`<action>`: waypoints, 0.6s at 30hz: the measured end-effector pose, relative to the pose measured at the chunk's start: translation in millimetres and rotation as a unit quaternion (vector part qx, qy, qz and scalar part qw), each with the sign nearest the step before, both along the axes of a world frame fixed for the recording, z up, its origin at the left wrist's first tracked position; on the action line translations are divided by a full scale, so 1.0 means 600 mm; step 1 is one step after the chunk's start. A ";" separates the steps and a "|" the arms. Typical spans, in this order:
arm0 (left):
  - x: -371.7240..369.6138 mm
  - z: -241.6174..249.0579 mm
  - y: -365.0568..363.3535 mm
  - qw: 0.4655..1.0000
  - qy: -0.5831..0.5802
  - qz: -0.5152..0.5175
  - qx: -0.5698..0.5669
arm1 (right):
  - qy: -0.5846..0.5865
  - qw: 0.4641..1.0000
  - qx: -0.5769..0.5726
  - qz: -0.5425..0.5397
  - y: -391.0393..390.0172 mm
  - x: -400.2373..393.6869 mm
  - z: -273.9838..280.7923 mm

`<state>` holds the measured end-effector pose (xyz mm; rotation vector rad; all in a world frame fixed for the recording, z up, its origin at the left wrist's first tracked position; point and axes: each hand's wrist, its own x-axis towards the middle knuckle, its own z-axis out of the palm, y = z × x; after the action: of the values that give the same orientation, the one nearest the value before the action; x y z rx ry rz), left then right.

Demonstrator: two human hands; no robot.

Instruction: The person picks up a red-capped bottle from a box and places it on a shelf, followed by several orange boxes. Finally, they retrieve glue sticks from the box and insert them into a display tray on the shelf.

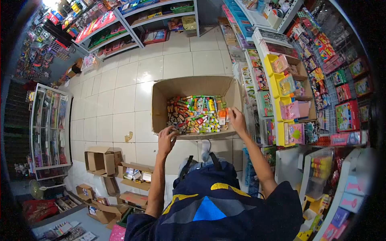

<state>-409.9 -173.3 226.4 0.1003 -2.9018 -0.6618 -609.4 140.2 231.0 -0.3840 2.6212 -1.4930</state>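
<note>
Box (193,85) sits mid-frame, small items (197,114) heaped inside; left hand (166,139), loosely curled, at its lower-left rim, grip unclear; right hand (237,120), fingers bent, beside an orange pack (223,117), hold impossible to tell.

The cardboard box (159,106) stands directly before the person (209,201), seemingly on the tiled floor (120,96), with small tubes and packs (197,116) heaped inside. The left hand (167,139) is at its near-left rim; the right hand (237,120) is at its right end, by a small carton (223,116). Stocked racks (280,130) line the right, shelving (197,20) stands beyond, a display cabinet (69,132) far left, opened cartons (96,161) near left
</note>
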 end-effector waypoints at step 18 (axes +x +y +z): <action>-0.046 -0.032 -0.013 0.989 -0.143 -0.010 0.041 | -0.151 0.887 0.411 0.146 -0.051 -0.132 -0.373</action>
<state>-437.7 -180.9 207.4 0.1931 -3.1516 -0.8333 -688.8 109.8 6.9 -0.3789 2.4948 -0.2460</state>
